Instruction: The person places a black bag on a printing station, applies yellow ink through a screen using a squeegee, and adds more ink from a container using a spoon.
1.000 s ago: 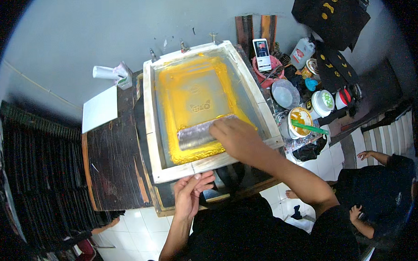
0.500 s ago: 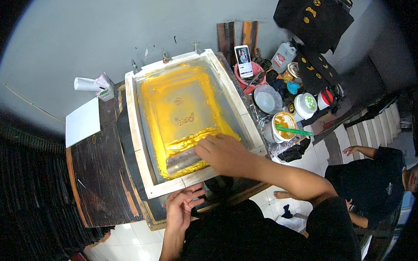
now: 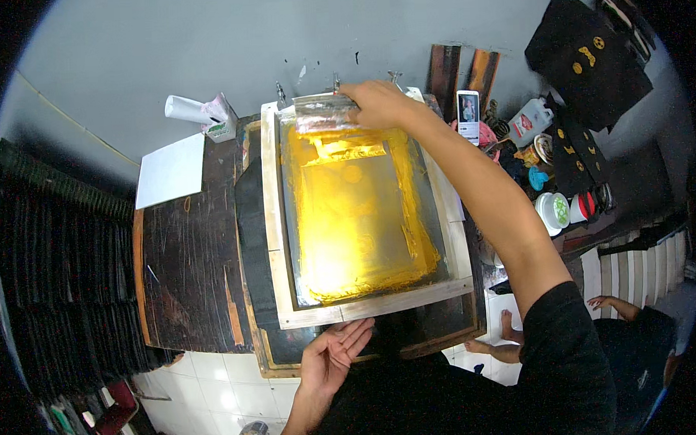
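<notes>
At the far end of a white-framed printing screen [image 3: 374, 312], my right hand [image 3: 382, 101] is closed on a squeegee [image 3: 323, 115] with a worn, whitish-grey face. Just in front of the blade, thick yellow ink [image 3: 345, 148] lies on the mesh, with a thinner yellow film over the rest. Faint motif shapes show through it. My left hand [image 3: 334, 356] is at the frame's near edge, palm turned up and fingers stretched out, holding nothing. Whether its fingertips touch the frame is unclear. Black fabric [image 3: 255, 228] sticks out left of the frame.
Left on the dark table lie a white board [image 3: 170, 170] and a tissue box [image 3: 222, 122]. Right of the screen are a phone [image 3: 469, 117], a plastic jug [image 3: 530, 123] and a white tub [image 3: 551, 210]. Stacked black cloth [image 3: 58, 266] fills the left; another person [image 3: 637, 368] is lower right.
My right hand has carried the squeegee from the near end of the screen to the far end, taking the thick ink along. My left hand's fingers have straightened. The view has shifted.
</notes>
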Available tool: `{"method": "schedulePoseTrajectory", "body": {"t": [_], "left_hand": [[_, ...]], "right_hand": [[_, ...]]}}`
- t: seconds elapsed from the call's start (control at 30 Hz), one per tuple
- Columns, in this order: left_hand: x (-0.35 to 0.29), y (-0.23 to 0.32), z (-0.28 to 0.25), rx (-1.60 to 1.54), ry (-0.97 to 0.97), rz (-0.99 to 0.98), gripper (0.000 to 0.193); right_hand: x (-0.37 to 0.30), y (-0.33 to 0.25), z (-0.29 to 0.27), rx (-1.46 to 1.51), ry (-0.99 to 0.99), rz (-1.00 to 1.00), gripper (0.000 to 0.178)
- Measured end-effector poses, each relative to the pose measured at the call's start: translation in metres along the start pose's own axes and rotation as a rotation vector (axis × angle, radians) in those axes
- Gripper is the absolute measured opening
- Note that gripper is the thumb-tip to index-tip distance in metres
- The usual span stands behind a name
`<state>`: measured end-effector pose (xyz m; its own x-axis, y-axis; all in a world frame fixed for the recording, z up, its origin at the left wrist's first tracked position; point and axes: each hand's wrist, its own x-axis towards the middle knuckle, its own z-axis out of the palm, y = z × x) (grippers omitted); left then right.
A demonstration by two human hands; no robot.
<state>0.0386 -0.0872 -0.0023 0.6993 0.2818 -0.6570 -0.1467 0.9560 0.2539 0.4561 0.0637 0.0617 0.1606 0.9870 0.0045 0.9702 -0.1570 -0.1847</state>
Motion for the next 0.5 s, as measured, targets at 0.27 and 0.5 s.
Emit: {"method": "schedulePoseTrajectory", "body": {"t": [0.27,0.5], "left_hand": [[-0.001,0.048,0.027,0.592,-0.140,0.130,0.040],[0.125,0.159,0.109,1.697,0.105,1.613,0.039]], "right_hand": [[-0.022,-0.018,0.035,-0.092,0.149,0.044,0.036],[-0.062,-0.044,0.037,-0.072,0.140,0.005,0.033]]}}
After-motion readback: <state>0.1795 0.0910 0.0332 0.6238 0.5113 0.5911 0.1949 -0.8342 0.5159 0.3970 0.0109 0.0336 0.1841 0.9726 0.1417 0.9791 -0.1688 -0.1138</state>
